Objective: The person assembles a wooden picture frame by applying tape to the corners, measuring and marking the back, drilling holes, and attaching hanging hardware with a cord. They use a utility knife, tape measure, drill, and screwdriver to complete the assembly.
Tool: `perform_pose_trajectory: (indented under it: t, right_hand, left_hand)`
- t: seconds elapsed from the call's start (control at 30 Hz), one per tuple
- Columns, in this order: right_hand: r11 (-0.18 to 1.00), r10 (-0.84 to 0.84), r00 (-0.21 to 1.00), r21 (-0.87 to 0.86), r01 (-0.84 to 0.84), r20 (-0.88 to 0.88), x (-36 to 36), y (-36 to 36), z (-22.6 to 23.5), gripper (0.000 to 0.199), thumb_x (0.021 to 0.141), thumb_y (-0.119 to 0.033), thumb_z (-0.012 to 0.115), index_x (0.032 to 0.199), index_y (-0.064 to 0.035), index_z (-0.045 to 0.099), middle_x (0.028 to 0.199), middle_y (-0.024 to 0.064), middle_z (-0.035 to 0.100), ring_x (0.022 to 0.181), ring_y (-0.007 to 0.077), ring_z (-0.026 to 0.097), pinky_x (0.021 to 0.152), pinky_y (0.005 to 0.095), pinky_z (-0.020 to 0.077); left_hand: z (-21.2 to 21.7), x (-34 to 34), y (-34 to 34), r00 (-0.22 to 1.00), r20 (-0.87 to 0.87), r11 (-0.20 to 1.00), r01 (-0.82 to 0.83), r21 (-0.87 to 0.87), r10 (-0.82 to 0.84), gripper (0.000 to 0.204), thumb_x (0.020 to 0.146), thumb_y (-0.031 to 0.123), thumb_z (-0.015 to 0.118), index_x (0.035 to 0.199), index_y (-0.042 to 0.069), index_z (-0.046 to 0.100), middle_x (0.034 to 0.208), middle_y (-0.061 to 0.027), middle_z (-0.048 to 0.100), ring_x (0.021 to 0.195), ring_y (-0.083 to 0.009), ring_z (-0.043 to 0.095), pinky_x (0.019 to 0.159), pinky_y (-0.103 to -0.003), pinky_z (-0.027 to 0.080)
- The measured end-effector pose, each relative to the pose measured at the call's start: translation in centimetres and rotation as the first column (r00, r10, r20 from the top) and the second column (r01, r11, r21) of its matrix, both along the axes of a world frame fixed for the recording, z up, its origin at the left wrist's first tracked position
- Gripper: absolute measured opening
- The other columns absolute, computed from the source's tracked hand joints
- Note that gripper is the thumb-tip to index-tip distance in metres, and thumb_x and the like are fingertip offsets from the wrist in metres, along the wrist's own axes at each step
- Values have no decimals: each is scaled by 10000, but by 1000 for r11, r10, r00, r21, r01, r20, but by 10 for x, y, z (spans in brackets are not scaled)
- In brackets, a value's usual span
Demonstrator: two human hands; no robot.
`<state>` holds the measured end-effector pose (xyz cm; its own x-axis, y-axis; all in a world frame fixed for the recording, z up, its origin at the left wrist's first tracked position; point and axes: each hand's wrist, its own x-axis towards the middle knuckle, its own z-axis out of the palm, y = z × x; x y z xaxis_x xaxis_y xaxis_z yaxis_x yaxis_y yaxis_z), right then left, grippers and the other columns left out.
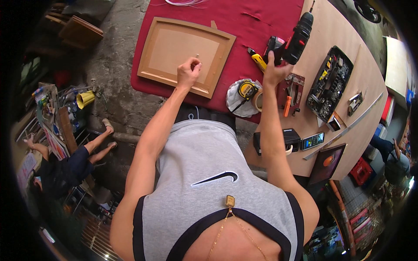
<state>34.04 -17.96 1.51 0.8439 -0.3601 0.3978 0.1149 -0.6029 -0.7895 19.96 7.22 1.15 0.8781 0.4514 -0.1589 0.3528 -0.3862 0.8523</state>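
Your left hand [188, 71] is over the wooden frame [186, 55], near its lower edge. The fingers are curled and pinched on a small thin object, possibly a nail or pin, whose tip shows just above the fingertips. The object is too small to identify with certainty. The frame lies flat, back side up, on the red cloth [244, 26] that covers the left part of the table [344, 39].

Your right hand [275, 69] reaches to the right edge of the cloth and is closed around the handle of the black and red drill [298, 37]. The drill lies tilted, with its chuck pointing toward the far side of the table. A yellow-handled tool [258, 61] lies just left of this hand, touching the cloth.

A yellow tape measure [246, 89] rests on a white pad [237, 102] at the near edge of the cloth, between your two forearms. A roll of tape [257, 100] sits just beside it.

To the right of your right forearm, on the bare table, you will find an orange-handled screwdriver [287, 105], an open bit case [328, 82], a phone [312, 141] and a long metal ruler [348, 127]. A black box [289, 138] sits near the phone.

Another person [69, 163] sits on the floor well to your left.
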Motion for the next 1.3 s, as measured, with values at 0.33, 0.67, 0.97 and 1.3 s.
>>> perform_pose_trajectory:
  t: [0.33,0.67,0.97,1.3]
  right_hand:
    - [619,764,585,55,-783,-274,-62,150,-25,181,773,-118,634,950,-91,659,836,117,576,842,288,574,743,388,468]
    - [253,843,365,-308,-917,-395,-56,163,-17,175,735,-96,567,891,-77,642,833,86,562,838,245,566,740,343,491]
    - [213,768,400,-390,-896,-500,-65,167,-19,139,715,-79,570,844,-43,606,838,105,555,842,264,571,744,348,492]
    - [642,644,690,724,-254,-329,-75,201,26,134,791,-20,663,918,20,673,833,87,689,762,114,650,695,236,521]
  left_hand:
    - [10,-8,52,966,-74,706,-233,-669,249,150,895,56,567,1020,-26,561,869,-116,643,759,-188,662,699,-308,581]
    - [28,7,81,968,-174,501,-242,-831,180,183,860,44,611,1024,-28,572,883,-136,651,783,-216,670,720,-322,585]
    - [28,20,105,993,-25,653,-95,-752,115,165,823,-9,637,978,-61,621,912,-127,649,819,-197,663,749,-303,579]
    - [29,38,110,997,-79,587,-72,-806,14,148,829,1,634,959,-64,610,895,-123,645,810,-188,663,736,-292,581]
